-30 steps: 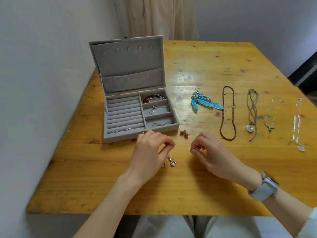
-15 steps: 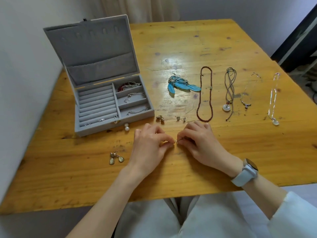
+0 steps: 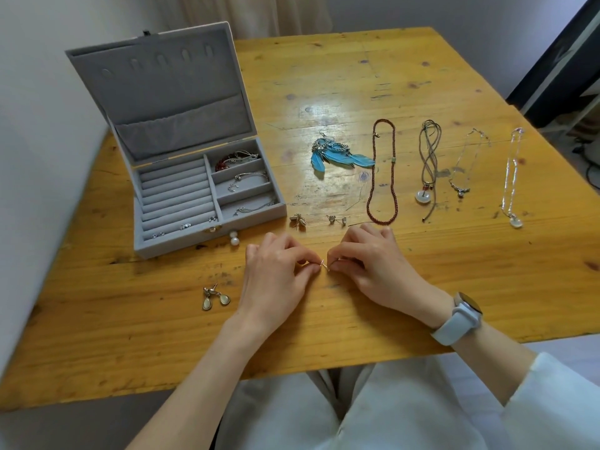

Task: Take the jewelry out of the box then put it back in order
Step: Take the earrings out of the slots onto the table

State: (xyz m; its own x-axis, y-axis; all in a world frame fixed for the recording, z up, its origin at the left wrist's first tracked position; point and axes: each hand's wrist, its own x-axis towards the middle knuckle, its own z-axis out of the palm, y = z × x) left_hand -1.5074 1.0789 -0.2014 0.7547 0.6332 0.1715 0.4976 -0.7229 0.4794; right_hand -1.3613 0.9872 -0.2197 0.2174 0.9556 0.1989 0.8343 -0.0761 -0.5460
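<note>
An open grey jewelry box (image 3: 168, 245) stands at the table's left, with bracelets in its right compartments and small studs in the ring rolls. My left hand (image 3: 276, 277) and my right hand (image 3: 370, 267) meet in front of it, both pinching a tiny thin earring (image 3: 324, 264) between fingertips. Drop earrings (image 3: 215, 297) lie left of my left hand. Pearl studs (image 3: 233, 238) sit by the box front. Small earrings (image 3: 298, 219) and another pair of studs (image 3: 337, 219) lie just beyond my hands.
Laid out in a row to the right are blue feather earrings (image 3: 337, 155), a dark red bead necklace (image 3: 383, 177), a cord pendant necklace (image 3: 428, 170), a thin chain (image 3: 464, 164) and a clear bead necklace (image 3: 511, 177). The wooden table (image 3: 357, 76) meets a wall at the left.
My hands came together from slightly apart and now pinch the small earring between them. The drop earrings lie on the table left of my left hand. The camera view shifted.
</note>
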